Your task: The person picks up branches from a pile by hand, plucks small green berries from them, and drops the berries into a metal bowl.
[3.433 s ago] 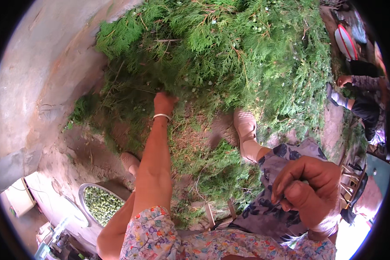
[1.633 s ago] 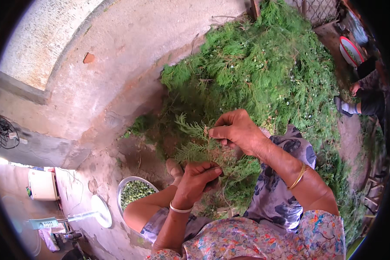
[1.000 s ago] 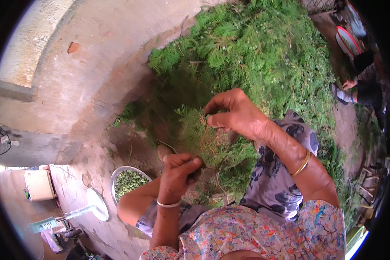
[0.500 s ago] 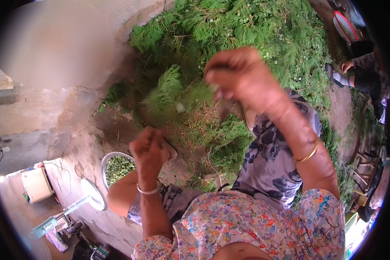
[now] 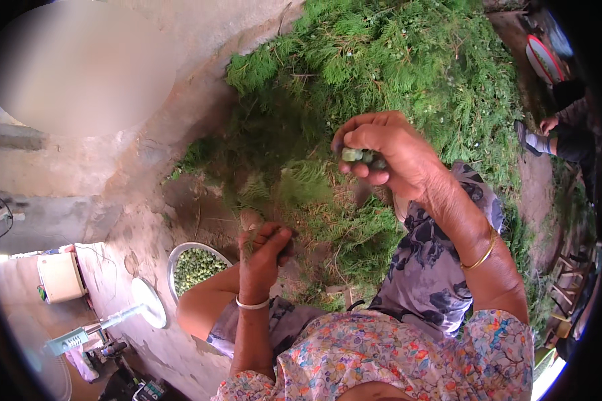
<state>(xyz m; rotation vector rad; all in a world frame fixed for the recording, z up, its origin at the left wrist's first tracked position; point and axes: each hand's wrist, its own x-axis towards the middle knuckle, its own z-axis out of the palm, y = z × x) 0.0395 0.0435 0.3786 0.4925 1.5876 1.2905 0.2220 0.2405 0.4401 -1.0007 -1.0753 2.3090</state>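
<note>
My right hand [image 5: 391,154] is closed round several small pale-green seed cones [image 5: 356,156], which show between thumb and curled fingers. It hangs over the heap of cut evergreen branches [image 5: 408,60]. Lower and to the left, my left hand [image 5: 266,257] is closed, with bits of green at its fingers. A feathery evergreen sprig [image 5: 306,180], smeared by motion, reaches up beyond it; the grip on its stem is hidden. Beside my left knee a round metal basin [image 5: 172,267] holds many green cones.
A white fan [image 5: 148,303] lies on the concrete at the left, near a cream box [image 5: 61,277]. At the far right a person's leg [image 5: 540,142] shows by a red-rimmed basin [image 5: 545,59]. Wooden stools [image 5: 568,281] stand below them.
My right hand has come down and turned, so the cones in it show. My left hand has shifted a little right and down, and the blurred sprig has moved right and down too.
</note>
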